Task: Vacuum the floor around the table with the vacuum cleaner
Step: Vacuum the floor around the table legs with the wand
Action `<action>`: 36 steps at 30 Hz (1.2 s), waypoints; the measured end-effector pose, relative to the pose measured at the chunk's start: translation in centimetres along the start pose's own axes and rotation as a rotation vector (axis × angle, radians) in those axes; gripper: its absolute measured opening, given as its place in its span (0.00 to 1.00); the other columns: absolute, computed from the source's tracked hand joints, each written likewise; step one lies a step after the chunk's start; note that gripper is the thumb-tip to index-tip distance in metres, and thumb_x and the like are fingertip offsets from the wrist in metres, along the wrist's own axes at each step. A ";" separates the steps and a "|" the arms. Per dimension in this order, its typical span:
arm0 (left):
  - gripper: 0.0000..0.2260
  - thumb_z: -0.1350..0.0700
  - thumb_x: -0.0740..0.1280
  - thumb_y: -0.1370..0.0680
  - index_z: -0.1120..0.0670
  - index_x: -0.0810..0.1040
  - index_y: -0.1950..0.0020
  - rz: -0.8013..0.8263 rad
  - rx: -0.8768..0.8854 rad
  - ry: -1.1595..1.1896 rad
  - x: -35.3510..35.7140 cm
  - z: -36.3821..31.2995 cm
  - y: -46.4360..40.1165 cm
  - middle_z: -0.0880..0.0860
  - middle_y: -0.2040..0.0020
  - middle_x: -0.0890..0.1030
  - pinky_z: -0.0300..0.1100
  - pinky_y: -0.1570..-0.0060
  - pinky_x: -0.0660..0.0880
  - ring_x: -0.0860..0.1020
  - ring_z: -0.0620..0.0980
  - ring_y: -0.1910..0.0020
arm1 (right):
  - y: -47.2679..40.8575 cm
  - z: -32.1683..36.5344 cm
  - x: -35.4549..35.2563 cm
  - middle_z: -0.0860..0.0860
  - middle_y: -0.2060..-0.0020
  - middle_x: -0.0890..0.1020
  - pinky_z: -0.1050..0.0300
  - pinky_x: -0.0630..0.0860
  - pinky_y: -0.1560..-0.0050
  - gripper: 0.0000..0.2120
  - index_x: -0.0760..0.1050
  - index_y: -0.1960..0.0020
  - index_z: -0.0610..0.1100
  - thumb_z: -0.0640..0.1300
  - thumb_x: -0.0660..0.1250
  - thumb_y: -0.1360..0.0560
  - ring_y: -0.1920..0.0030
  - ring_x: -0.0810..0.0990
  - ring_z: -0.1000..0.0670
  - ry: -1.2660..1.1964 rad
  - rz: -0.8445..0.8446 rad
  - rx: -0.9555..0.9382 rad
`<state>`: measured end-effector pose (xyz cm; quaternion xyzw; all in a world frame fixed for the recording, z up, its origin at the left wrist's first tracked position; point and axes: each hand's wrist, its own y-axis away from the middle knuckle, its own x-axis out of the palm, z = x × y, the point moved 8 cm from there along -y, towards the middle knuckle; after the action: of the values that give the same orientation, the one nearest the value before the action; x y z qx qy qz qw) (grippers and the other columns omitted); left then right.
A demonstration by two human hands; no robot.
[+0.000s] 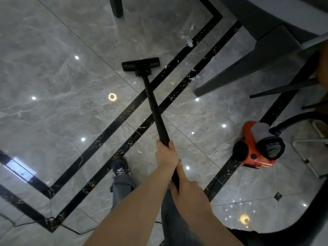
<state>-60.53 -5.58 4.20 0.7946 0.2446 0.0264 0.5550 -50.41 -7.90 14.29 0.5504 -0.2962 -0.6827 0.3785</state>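
Nearest: right hand (184, 181) and, just beyond it, left hand (166, 155), both curled round the black wand (154, 107). Right of these: red canister vacuum cleaner (255, 150) on the floor. Farther: floor nozzle (141, 64) flat on grey marble tile. Sweeping step under way. Farthest right: white scraps (189, 42) near the table leg (248, 68); probable next move, nozzle pushed far-right.
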 end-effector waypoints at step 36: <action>0.29 0.41 0.60 0.29 0.51 0.64 0.30 0.136 -0.009 0.126 -1.8 -8.2 -10.2 0.62 0.46 0.81 0.60 0.42 0.77 0.81 0.63 0.47 | -12.6 7.4 -5.1 0.44 0.55 0.82 0.43 0.83 0.52 0.32 0.39 0.21 0.67 0.54 0.56 0.17 0.56 0.83 0.43 -0.059 -0.045 -0.071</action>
<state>-68.35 3.43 -1.36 0.8037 0.2246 0.1150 0.5389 -59.47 3.07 8.22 0.5227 -0.2701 -0.7172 0.3734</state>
